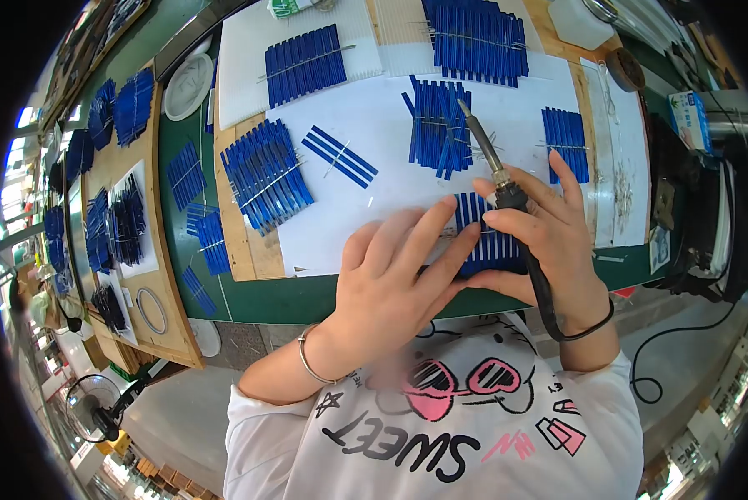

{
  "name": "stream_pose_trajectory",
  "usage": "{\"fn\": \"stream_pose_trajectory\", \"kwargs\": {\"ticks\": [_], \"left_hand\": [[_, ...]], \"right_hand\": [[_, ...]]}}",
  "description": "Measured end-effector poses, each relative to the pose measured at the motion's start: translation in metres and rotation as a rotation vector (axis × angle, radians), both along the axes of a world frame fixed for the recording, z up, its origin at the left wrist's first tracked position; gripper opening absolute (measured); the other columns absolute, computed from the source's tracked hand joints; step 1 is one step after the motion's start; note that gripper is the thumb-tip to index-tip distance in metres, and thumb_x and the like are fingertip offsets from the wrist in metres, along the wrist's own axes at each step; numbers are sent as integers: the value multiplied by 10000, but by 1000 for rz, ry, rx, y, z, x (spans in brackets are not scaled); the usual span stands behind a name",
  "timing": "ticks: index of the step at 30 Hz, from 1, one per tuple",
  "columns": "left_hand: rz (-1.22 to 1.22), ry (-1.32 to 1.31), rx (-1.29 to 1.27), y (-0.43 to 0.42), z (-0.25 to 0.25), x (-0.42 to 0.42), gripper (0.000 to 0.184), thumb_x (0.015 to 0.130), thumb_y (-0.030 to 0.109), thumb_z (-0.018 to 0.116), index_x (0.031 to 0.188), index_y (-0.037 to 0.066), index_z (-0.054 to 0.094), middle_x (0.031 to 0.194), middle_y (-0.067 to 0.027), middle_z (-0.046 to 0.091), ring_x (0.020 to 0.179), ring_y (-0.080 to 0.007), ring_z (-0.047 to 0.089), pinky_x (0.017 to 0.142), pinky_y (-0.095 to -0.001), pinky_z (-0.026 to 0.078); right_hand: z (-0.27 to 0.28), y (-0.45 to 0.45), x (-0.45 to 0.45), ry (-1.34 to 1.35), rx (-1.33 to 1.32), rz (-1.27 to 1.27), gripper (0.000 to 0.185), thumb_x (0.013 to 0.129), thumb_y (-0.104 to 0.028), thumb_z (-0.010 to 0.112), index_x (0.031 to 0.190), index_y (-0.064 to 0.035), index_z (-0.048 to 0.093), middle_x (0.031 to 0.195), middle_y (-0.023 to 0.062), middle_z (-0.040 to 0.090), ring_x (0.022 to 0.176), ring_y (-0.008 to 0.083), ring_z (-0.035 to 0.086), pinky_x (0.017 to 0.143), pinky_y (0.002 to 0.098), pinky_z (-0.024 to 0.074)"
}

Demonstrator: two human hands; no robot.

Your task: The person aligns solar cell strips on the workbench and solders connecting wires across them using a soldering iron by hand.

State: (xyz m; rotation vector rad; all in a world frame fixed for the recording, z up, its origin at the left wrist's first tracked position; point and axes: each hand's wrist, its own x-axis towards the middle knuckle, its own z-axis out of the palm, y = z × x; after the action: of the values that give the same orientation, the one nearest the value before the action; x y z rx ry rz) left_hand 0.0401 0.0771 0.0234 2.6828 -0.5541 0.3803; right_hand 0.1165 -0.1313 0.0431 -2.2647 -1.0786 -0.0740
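Note:
My right hand (549,229) is closed around the dark handle of a soldering iron (492,158). The iron's metal tip points up and away, over a pile of blue strips (435,125) crossed by thin wires. Below that hand lies a blue slotted block (488,243) with pale lines between its bars, at the table's near edge. My left hand (403,262) has its fingers spread, with fingertips touching the block's left side. Its thumb is partly hidden. A small set of blue strips (339,157) joined by thin wires lies apart on the white sheet.
Bundles of wired blue strips stand around the white work sheet (332,225): one at left (265,177), two at the back and one at right (565,146). A side board (178,292) at far left carries more bundles. The iron's cord (542,292) hangs past my right wrist.

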Motion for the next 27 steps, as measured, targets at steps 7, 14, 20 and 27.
{"fn": "stream_pose_trajectory", "kwargs": {"ticks": [7, 14, 20, 27], "left_hand": [[11, 6, 40, -1, 1, -1, 544, 759, 377, 699, 1276, 212, 653, 1407, -52, 527, 1174, -203, 518, 966, -366, 360], [-11, 6, 31, -1, 0, 0, 533, 762, 368, 722, 1267, 209, 668, 1430, -73, 518, 1160, -220, 523, 963, -368, 353], [-2, -44, 12, -2, -3, 1, 545, 755, 359, 744, 1258, 161, 676, 1391, -99, 550, 1145, -248, 537, 963, -367, 354], [12, -53, -7, -3, -4, 1, 569, 735, 343, 760, 1246, 108, 670, 1365, -106, 567, 1132, -249, 550, 957, -372, 357]], "right_hand": [[1, -3, 5, 2, 7, 16, 607, 675, -406, 821, 1167, -145, 580, 1231, 65, 685, 1273, 307, 551, 1147, 584, 224], [18, -33, 2, 245, 646, -400, 605, 922, -511, 634, 1225, 12, 626, 908, 68, 588, 889, 135, 568, 801, 278, 445], [18, -40, -1, 311, 473, -354, 217, 825, -80, 647, 1020, 1, 694, 816, 25, 539, 726, 98, 448, 636, 244, 340], [21, -32, 1, 280, 421, -339, 199, 792, -40, 626, 977, -3, 691, 784, 21, 518, 687, 103, 447, 612, 239, 338]]}}
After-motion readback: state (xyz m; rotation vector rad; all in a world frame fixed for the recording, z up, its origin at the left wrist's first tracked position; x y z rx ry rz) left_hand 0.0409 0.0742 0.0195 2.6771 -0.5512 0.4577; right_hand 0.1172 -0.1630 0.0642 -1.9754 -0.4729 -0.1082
